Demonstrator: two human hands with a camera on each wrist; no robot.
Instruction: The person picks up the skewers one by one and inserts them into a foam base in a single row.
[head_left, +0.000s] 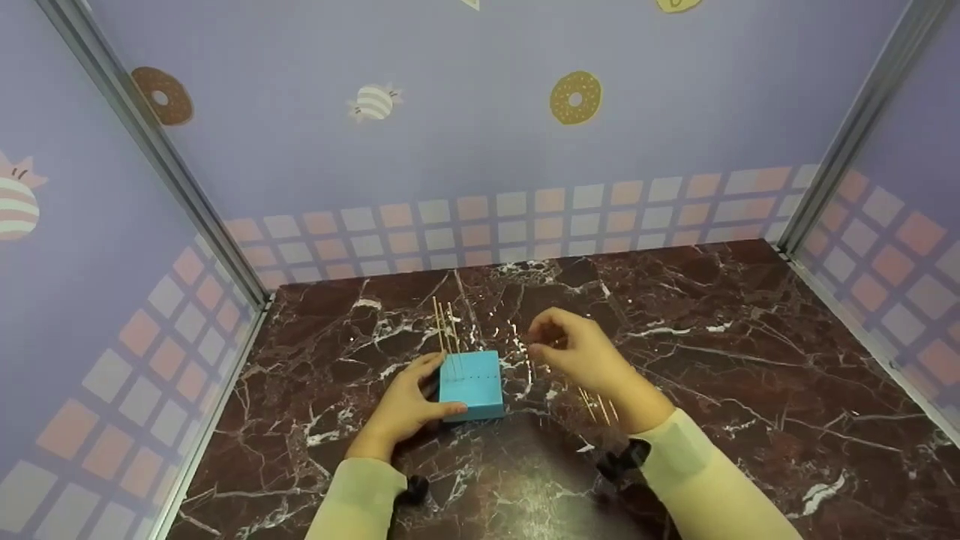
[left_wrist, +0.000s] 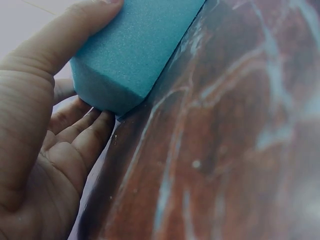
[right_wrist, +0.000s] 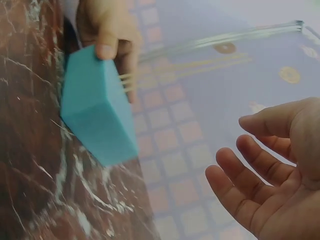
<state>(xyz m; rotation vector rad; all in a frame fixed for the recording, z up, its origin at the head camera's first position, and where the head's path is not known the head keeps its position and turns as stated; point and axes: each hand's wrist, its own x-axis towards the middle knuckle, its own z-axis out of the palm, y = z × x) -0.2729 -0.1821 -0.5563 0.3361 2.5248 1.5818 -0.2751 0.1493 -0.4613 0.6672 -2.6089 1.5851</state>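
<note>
My left hand holds a light blue foam block at its left side, thumb on the near edge and fingers along the far side. In the left wrist view the thumb lies over the block and the fingertips reach its lower corner. Several thin wooden sticks stand upright in the block's left part. A row of small dark holes runs across its top. To the right of the block, my right hand hovers over the table, fingers loosely bent; the right wrist view shows nothing between them.
Several more thin sticks lie on the dark red marbled table beneath my right wrist. Purple patterned panels wall the table at the back and sides, joined by metal corner posts.
</note>
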